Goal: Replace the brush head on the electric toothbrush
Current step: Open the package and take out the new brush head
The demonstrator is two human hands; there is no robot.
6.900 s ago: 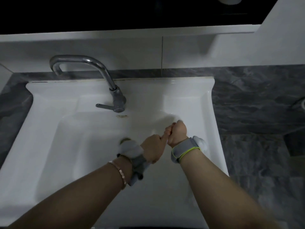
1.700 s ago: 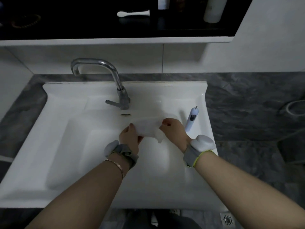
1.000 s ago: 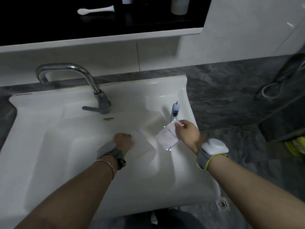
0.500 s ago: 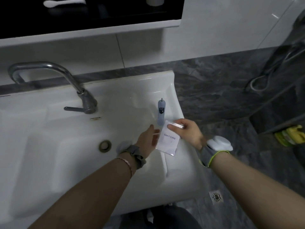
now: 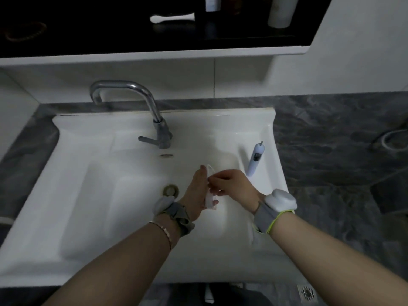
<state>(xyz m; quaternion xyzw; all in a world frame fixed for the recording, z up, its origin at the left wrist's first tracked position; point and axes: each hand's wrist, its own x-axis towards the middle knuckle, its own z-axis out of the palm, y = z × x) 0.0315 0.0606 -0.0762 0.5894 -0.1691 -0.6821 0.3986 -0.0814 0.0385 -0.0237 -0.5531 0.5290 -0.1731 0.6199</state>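
While headless, white toothbrush handle (image 5: 255,159), metal shaft bare

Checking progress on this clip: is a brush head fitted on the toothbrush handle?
No. The toothbrush handle lies on the sink rim, its bare metal shaft exposed.

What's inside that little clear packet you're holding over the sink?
The packet is seen nearly edge-on between the left hand and right hand, over the sink. Its contents cannot be made out; the fingers and the dim light hide them.
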